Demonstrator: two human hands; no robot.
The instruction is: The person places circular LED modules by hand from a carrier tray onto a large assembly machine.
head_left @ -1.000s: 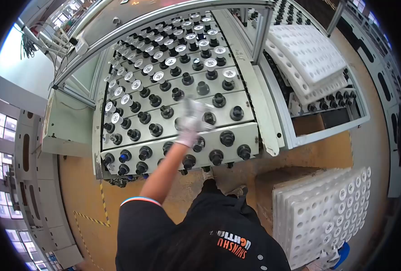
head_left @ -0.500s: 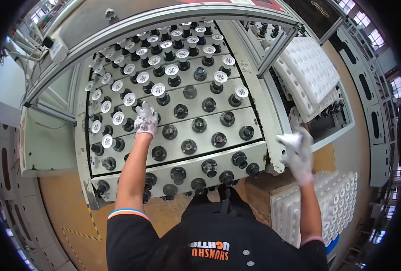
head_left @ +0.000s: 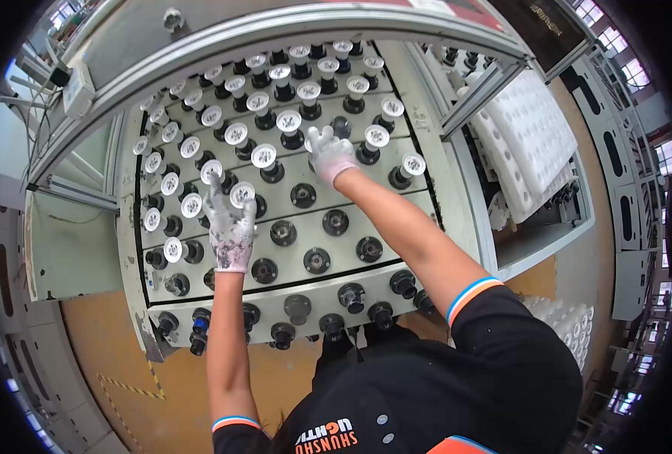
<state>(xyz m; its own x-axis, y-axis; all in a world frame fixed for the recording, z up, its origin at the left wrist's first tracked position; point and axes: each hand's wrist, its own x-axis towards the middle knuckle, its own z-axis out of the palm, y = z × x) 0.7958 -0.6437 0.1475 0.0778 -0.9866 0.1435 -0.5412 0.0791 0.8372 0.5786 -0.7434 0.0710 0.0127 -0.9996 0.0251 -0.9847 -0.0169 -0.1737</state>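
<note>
My left hand [head_left: 231, 231], in a stained whitish glove, reaches over the left half of the sloping rack [head_left: 199, 284]. Its fingers are spread, with a white-rimmed light bulb [head_left: 242, 194] standing in a socket between thumb and forefinger. My right hand [head_left: 331, 155], gloved too, is closed around another light bulb at a socket in the middle rows; most of that bulb is hidden, only a white edge showing beside the fingers. Just behind it stands a seated bulb [head_left: 289, 122]. Bare black sockets [head_left: 303, 195] fill the nearer rows.
A metal frame bar [head_left: 290, 30] crosses above the rack's far side. To the right, white moulded trays [head_left: 529, 144] lean on a side shelf. More trays [head_left: 570, 325] with round pockets are stacked low at the right, partly behind my sleeve.
My right hand has swung from beside the right trays onto the middle of the rack, carrying a white bulb. My left hand has drawn back slightly and spread, revealing a bulb in its socket.
</note>
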